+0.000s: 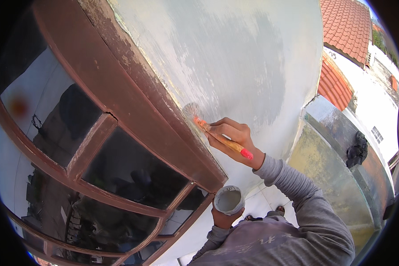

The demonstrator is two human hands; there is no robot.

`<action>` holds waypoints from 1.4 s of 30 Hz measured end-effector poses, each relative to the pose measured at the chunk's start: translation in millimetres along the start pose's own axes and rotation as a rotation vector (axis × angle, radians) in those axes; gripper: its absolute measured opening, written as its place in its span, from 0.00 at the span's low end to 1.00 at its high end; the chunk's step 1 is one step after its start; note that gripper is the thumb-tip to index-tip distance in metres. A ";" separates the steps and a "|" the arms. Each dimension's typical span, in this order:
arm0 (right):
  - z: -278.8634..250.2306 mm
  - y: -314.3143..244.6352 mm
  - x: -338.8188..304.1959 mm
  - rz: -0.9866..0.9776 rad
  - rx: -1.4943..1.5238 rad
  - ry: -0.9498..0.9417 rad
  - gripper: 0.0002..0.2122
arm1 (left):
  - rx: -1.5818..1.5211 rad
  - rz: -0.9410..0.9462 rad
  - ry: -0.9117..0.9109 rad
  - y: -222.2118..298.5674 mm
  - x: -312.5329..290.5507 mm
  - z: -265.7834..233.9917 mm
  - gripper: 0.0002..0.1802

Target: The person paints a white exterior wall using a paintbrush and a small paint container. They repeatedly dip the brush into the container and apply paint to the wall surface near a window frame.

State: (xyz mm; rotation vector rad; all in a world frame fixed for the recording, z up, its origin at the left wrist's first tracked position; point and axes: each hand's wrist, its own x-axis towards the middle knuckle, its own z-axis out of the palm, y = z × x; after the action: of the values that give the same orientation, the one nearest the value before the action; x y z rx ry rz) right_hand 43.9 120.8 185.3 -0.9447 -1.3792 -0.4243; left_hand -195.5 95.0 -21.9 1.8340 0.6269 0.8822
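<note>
My right hand [236, 136] is closed round the wooden handle of a paintbrush [229, 142] with a red end. Its bristles are spread against the wall [235, 57], close to the brown window frame [133, 106]. Darker grey streaks, like wet paint, show on the pale wall above and to the right of the brush. Lower down, my left hand [224, 218] grips a small tub [229, 199] from below and the side. Grey paint lies inside it.
Dark glass panes [133, 166] fill the frame at the left and reflect the surroundings. A low stained wall [328, 170] stands at right, with a crumpled black thing [357, 150] on it. Beyond are red tiled roofs [346, 26]. White floor tiles [259, 206] show below, near my feet.
</note>
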 end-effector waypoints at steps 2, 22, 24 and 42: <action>-3.7 2.1 -58.6 0.161 -0.034 -0.075 0.09 | 0.084 0.014 -0.055 -9.3 -1.0 -2.3 0.48; -69.9 20.2 134.1 -0.129 -0.061 -0.984 0.10 | -0.028 -0.021 0.089 1.8 -15.8 15.2 0.50; -72.9 5.9 188.7 -0.206 -0.085 -0.932 0.09 | 0.018 -0.024 0.135 14.2 -18.8 18.0 0.51; -50.6 27.9 146.1 -0.802 -0.518 -0.437 0.19 | 0.115 0.038 0.209 -3.6 -3.0 38.4 0.54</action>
State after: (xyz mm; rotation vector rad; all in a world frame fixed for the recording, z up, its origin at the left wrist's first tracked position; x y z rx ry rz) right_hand 125.1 136.6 318.9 -0.8858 -2.0953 -1.2831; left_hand -166.9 73.3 -36.3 1.8749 0.7887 1.0929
